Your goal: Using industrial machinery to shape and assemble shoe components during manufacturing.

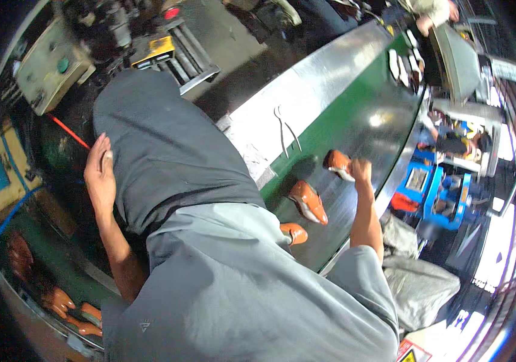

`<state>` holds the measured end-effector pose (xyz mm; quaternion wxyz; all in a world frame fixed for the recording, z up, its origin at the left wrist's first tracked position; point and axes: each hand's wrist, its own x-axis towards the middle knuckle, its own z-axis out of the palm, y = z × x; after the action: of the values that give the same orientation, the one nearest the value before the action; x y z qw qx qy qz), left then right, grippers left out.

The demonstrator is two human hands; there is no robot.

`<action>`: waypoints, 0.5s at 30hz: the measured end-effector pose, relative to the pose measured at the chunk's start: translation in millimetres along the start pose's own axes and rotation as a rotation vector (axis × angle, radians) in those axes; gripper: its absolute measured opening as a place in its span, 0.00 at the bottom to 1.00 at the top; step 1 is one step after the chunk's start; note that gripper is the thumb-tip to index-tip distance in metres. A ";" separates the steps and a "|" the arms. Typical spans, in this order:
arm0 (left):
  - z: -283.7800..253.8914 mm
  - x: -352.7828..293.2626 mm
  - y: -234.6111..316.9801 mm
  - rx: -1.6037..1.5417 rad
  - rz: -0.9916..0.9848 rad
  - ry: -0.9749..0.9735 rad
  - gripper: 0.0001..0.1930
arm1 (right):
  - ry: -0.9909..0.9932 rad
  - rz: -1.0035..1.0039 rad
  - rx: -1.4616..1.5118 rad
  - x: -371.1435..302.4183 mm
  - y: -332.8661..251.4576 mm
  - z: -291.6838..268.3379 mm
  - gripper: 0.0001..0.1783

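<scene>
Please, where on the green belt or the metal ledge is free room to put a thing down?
The belt looks bare between the brown shoe at the right hand and the white shoes farther along. The metal ledge past the pincers also looks free. It is crowded nearer, with two more brown shoes.

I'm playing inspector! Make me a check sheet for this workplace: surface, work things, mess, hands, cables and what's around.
Surface: long green worktop, shiny in places, with a pale strip along one side.
Job's things: far brown shoe at the right hand; middle brown shoe; near brown shoe, partly hidden by the shirt.
Clutter: metal pincers across the strip's edge.
Hands: right closed on the far shoe; left hand open, nothing seen in it.
Cables: curved blue hose or cable, left.
Surroundings: white shoes farther along; blue rack beyond.
</scene>
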<state>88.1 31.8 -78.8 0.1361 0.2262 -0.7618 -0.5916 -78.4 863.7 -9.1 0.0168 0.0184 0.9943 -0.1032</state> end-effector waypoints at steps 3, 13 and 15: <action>26.6 20.8 39.6 0.121 0.059 -0.126 0.20 | -0.623 0.336 -0.209 -138.3 58.4 38.8 0.24; 97.7 36.3 107.9 0.236 0.158 -0.480 0.19 | -0.390 0.341 0.314 -209.2 -62.3 110.0 0.57; 132.7 37.5 119.0 0.141 0.155 -0.563 0.19 | -0.368 0.461 0.375 -192.3 -77.5 109.9 0.54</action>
<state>-29.1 147.8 -1.4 -0.0518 0.0034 -0.8237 -0.5647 113.8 758.9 -93.6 0.2151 0.2262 0.9081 -0.2792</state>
